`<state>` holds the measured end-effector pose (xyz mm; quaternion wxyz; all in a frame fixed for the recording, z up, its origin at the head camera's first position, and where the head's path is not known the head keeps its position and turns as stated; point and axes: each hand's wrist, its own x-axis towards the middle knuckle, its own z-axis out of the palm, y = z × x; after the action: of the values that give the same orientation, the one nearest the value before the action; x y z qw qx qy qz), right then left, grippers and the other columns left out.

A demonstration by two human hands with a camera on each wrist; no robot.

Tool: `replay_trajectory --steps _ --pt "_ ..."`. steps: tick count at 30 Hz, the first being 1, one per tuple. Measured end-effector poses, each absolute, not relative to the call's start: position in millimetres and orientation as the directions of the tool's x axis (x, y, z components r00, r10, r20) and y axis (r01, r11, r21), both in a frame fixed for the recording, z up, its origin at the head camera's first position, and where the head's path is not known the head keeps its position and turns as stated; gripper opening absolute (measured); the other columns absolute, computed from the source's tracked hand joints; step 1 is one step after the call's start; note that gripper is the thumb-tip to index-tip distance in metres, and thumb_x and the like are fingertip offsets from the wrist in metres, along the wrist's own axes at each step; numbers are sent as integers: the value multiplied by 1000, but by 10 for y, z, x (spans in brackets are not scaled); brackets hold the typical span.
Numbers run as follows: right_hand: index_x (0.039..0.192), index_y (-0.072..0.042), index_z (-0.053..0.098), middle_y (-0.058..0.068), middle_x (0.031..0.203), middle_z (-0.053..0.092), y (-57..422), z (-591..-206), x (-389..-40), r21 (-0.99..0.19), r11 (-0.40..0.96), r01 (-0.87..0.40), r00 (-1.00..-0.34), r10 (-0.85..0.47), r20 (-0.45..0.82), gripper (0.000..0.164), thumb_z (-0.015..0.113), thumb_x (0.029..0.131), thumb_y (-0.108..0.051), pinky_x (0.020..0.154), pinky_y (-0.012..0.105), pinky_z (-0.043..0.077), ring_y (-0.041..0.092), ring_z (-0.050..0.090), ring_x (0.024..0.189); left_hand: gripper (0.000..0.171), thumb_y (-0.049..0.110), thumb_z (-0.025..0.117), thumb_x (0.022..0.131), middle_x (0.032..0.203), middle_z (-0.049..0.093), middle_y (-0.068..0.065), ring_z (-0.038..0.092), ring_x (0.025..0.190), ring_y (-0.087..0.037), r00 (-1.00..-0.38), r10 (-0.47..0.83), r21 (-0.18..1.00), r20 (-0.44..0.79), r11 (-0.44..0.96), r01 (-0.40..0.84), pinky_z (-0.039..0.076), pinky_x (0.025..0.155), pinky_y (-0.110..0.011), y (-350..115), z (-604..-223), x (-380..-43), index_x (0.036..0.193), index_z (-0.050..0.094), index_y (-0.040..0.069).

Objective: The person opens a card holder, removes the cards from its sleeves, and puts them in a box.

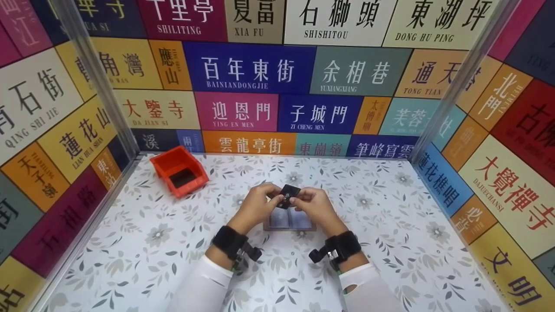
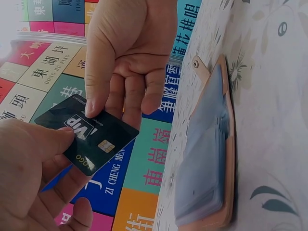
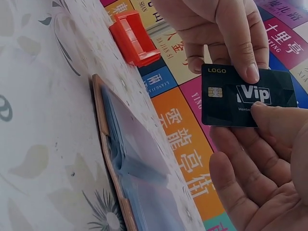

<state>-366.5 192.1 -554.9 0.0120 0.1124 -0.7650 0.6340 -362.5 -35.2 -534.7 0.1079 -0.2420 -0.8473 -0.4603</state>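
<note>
A black card [image 3: 226, 103] with "Vip", "LOGO" and a gold chip is held up between both hands. My left hand [image 1: 260, 203] pinches one long edge, thumb on the printed face. From the other side my right hand [image 1: 320, 207] pinches it too, thumb on the face and fingers behind. Below them an open card holder [image 1: 289, 220] lies on the table, its clear plastic sleeves [image 2: 202, 163] spread over a tan cover [image 3: 103, 115]. A snap strap [image 2: 201, 71] sticks out from the holder's edge.
An orange-red bin [image 1: 180, 171] with something dark inside stands at the back left of the flower-patterned table [image 1: 160, 260]. Panels printed with place names [image 1: 256, 67] wall in the back and both sides.
</note>
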Motion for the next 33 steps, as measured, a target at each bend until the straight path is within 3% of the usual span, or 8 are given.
replay_trajectory --steps 5,11,14,20,25,33 --pt "102 1 83 14 100 87 1959 -5568 -3673 -913 338 -228 -969 -171 178 10 84 99 -8 80 25 64 25 83 91 12 9 78 105 108 82 -11 78 102 -28 -861 282 713 423 483 508 65 99 -52 -401 -5332 -3644 114 84 3" --pt "105 -5 86 9 103 86 1992 -5593 -3660 -729 634 -260 -964 -219 153 9 86 97 -9 99 47 65 27 81 102 12 10 79 104 107 81 -10 79 101 -28 -846 236 651 477 552 521 65 97 -50 -503 -5319 -3686 114 84 5" --pt "110 -5 86 10 109 85 2007 -5613 -3641 -658 713 -242 -967 -231 105 15 84 95 -6 102 50 64 30 79 107 9 10 79 105 107 80 -9 79 100 -27 -838 199 610 508 603 513 64 96 -48 -565 -5307 -3709 111 83 6" --pt "113 -7 87 9 119 83 2003 -5641 -3574 -555 799 -231 -968 -244 53 24 81 90 -4 106 49 63 29 78 114 9 11 79 104 106 78 -10 78 99 -33 -809 122 510 575 720 471 63 92 -53 -751 -5323 -3800 112 82 7" --pt "105 -8 85 7 112 78 1999 -5669 -3543 -485 825 -292 -953 -295 71 19 81 87 -4 101 47 64 26 74 106 10 12 80 103 104 75 -13 76 100 -40 -775 93 397 626 816 419 57 87 -59 -1006 -5329 -3866 111 83 7" --pt "98 -8 85 5 107 75 2011 -5681 -3551 -495 808 -319 -945 -312 98 16 80 84 -2 99 46 63 24 72 102 15 3 72 101 98 72 -16 72 98 -43 -736 38 238 676 934 268 49 80 -58 -1540 -5273 -3986 106 86 6"
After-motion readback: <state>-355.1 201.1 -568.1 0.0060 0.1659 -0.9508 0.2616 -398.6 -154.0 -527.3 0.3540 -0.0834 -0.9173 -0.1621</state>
